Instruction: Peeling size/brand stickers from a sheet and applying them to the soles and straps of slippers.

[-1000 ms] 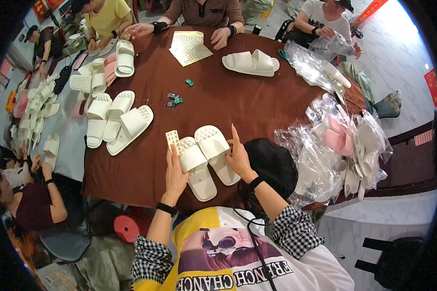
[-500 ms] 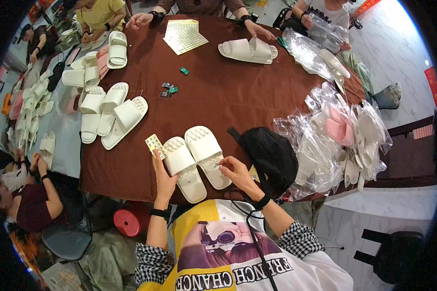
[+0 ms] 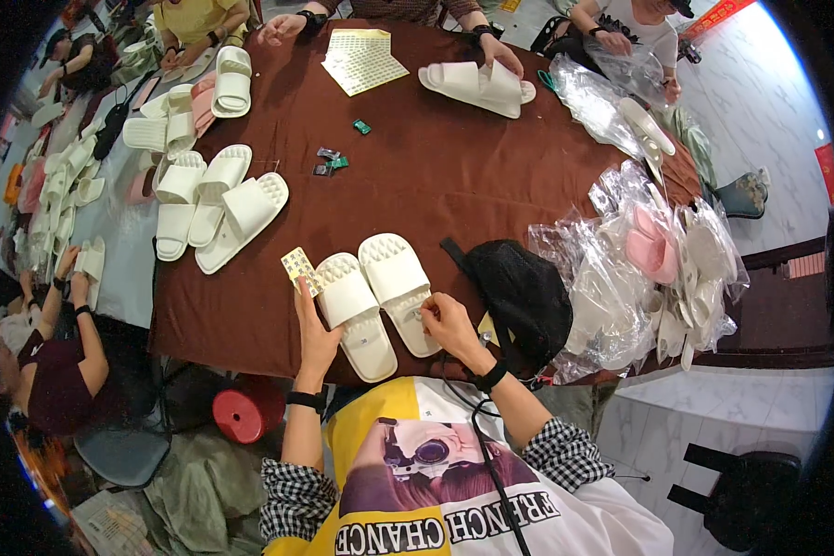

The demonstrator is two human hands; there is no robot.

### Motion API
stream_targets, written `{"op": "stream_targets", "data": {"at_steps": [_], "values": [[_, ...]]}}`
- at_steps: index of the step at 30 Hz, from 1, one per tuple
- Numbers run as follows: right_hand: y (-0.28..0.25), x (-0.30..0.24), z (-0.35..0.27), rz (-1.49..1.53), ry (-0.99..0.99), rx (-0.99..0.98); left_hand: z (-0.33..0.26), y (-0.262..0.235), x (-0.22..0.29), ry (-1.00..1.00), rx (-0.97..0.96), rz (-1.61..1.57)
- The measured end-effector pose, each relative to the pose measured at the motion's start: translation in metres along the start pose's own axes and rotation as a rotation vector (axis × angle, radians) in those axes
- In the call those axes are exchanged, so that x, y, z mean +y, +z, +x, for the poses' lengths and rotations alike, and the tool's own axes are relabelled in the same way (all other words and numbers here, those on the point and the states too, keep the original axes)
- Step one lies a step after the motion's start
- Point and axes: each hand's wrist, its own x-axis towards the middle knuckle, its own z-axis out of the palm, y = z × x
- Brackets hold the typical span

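Note:
A pair of white slippers lies in front of me, the left slipper and the right slipper side by side with toes pointing away. My left hand pinches a small sheet of stickers beside the left slipper, its thumb against that slipper's edge. Over the right slipper's insole, my right hand is closed, fingertips curled down onto the surface. Whatever is under or between those fingertips is hidden. A small printed mark shows on the left slipper's insole.
A black cap lies right of the slippers, before plastic-bagged slippers. More white slippers sit at left. Small green and dark packets and larger sticker sheets lie farther back. Across the table, a person's hand touches other slippers.
My right fingers have curled in more and sit against the right slipper's insole. The left hand keeps its hold on the sticker sheet. The whole view has shifted slightly.

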Motion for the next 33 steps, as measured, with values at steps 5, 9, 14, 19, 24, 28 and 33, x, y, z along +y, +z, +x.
{"op": "stream_targets", "data": {"at_steps": [5,9,14,19,24,28,33], "values": [[-0.011,-0.002,0.009,-0.171,-0.137,-0.112,0.0,0.0,0.0,-0.003,0.004,-0.001],[-0.017,-0.006,0.013,-0.299,-0.232,-0.196,0.001,-0.001,0.001,0.011,0.007,0.004],[-0.011,-0.009,0.015,-0.394,-0.324,-0.17,0.001,0.0,0.0,0.012,0.017,0.008],[-0.008,-0.008,0.015,-0.438,-0.322,-0.164,0.001,0.0,-0.001,0.021,0.014,0.012],[-0.005,-0.006,0.016,-0.515,-0.312,-0.153,0.001,0.0,0.0,0.008,0.008,0.023],[-0.004,-0.009,0.015,-0.501,-0.313,-0.136,0.0,0.0,0.0,0.003,0.006,0.009],[-0.005,-0.011,0.014,-0.453,-0.263,-0.106,0.0,-0.001,-0.001,-0.004,-0.004,0.034]]}}
